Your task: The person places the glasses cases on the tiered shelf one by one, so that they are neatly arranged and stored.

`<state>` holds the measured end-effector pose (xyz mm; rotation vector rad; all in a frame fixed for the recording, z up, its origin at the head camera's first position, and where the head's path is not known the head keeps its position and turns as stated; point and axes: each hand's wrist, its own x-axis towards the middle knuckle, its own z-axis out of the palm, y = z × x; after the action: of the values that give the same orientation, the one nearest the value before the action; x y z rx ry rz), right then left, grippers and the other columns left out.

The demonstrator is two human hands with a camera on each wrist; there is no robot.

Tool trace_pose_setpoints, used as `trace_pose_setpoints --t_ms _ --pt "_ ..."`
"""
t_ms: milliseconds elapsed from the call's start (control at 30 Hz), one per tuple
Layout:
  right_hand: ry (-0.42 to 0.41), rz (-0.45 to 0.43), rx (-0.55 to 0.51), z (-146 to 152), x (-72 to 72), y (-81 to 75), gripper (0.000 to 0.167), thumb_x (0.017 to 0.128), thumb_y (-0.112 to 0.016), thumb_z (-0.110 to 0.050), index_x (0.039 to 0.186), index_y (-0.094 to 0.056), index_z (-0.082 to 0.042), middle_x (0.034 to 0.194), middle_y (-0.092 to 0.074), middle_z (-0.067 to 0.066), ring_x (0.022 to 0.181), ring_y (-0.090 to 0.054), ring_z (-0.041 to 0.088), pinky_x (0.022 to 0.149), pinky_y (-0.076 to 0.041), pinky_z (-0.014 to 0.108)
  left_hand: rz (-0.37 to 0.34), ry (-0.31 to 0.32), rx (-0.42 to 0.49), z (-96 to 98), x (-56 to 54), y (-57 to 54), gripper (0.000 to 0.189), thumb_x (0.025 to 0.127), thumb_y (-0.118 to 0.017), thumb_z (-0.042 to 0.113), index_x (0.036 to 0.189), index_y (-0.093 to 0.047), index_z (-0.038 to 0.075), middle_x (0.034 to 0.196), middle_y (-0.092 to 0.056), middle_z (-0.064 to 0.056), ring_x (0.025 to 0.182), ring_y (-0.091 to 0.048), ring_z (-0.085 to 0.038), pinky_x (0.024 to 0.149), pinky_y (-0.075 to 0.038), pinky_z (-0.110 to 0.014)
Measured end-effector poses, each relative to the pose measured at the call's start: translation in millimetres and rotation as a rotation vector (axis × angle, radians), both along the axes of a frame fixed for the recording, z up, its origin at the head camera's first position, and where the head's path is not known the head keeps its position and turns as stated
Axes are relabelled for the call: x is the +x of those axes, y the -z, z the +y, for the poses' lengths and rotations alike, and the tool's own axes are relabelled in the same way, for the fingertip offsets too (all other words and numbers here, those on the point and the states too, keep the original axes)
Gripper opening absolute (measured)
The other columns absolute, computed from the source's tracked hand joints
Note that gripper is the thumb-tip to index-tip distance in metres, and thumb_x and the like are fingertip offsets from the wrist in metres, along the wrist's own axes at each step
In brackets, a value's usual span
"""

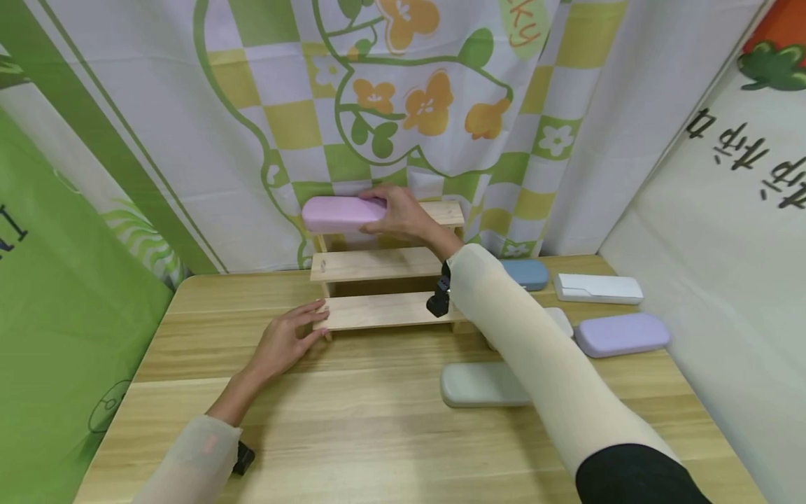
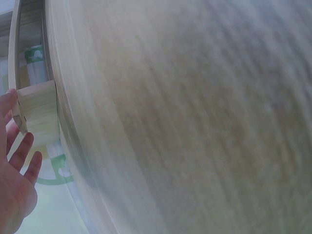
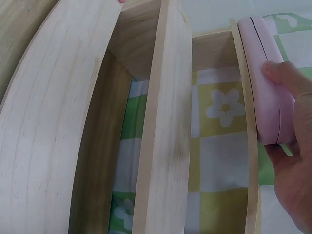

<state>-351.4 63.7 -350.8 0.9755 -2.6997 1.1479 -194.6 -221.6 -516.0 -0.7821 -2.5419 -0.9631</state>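
Note:
A pink glasses case [image 1: 336, 214] lies at the left end of the top board of a three-step wooden shelf [image 1: 378, 311]. My right hand [image 1: 399, 213] grips the case's right end, thumb on the front side and fingers behind; in the right wrist view the thumb presses the pink case [image 3: 261, 83] near its seam. My left hand [image 1: 286, 339] touches the left end of the lowest step with fairly straight fingers. In the left wrist view, that hand [image 2: 17, 180] is at the shelf's corner [image 2: 19, 119], its lower fingers apart from the wood.
Right of the shelf lie a grey-green case [image 1: 481, 385], a purple case [image 1: 623, 334], a white case [image 1: 598, 288] and a blue case [image 1: 529, 274]. My right forearm partly covers another pale case [image 1: 559, 320]. A patterned curtain [image 1: 428, 161] hangs behind the wooden table [image 1: 352, 441].

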Motion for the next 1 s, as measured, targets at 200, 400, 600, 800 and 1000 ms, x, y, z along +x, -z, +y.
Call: trace_pose_setpoints --t_ms 200,400,600,800,1000 --pt "0.038 0.063 0.014 0 -1.8 1.1 0.066 0.079 -0.095 -0.021 0.135 -0.069 0.003 0.130 -0.069 0.019 0.117 -0.062 0.030 0.100 -0.054 0.037 -0.013 -0.004 0.007 1.2 0.0 0.3 0.037 0.087 -0.087 0.005 0.122 -0.077 -0.001 0.141 -0.067 -0.020 0.125 -0.067 -0.043 0.102 -0.056 -0.057" --pt "0.124 0.125 0.014 -1 -1.3 3.9 0.067 0.076 -0.098 -0.026 0.130 -0.072 0.004 0.125 -0.066 0.018 0.113 -0.061 0.030 0.100 -0.054 0.038 -0.029 -0.011 0.012 1.5 0.9 -0.2 0.037 0.087 -0.087 0.006 0.122 -0.077 0.000 0.142 -0.066 -0.019 0.126 -0.066 -0.043 0.105 -0.055 -0.058" --pt "0.164 0.148 0.007 -3 -1.0 7.2 0.068 0.076 -0.099 -0.029 0.130 -0.072 0.003 0.125 -0.069 0.016 0.112 -0.063 0.029 0.100 -0.054 0.037 -0.030 -0.008 0.014 1.5 1.0 -0.9 0.036 0.087 -0.087 0.007 0.122 -0.077 0.000 0.142 -0.066 -0.019 0.127 -0.066 -0.043 0.105 -0.055 -0.057" --pt "0.171 0.158 -0.032 -8 -1.5 9.5 0.064 0.077 -0.098 -0.029 0.128 -0.073 0.001 0.123 -0.073 0.015 0.110 -0.068 0.028 0.099 -0.056 0.037 -0.037 -0.009 0.014 0.7 1.0 -0.8 0.036 0.088 -0.087 0.007 0.122 -0.077 0.000 0.142 -0.066 -0.019 0.127 -0.065 -0.043 0.105 -0.054 -0.058" --pt "0.175 0.152 -0.047 -13 -1.6 12.5 0.062 0.079 -0.097 -0.029 0.128 -0.073 0.001 0.127 -0.074 0.015 0.114 -0.069 0.027 0.100 -0.056 0.035 -0.044 -0.007 0.014 1.1 1.7 -0.9 0.037 0.088 -0.086 0.008 0.123 -0.077 0.001 0.143 -0.066 -0.019 0.128 -0.065 -0.042 0.106 -0.054 -0.057"
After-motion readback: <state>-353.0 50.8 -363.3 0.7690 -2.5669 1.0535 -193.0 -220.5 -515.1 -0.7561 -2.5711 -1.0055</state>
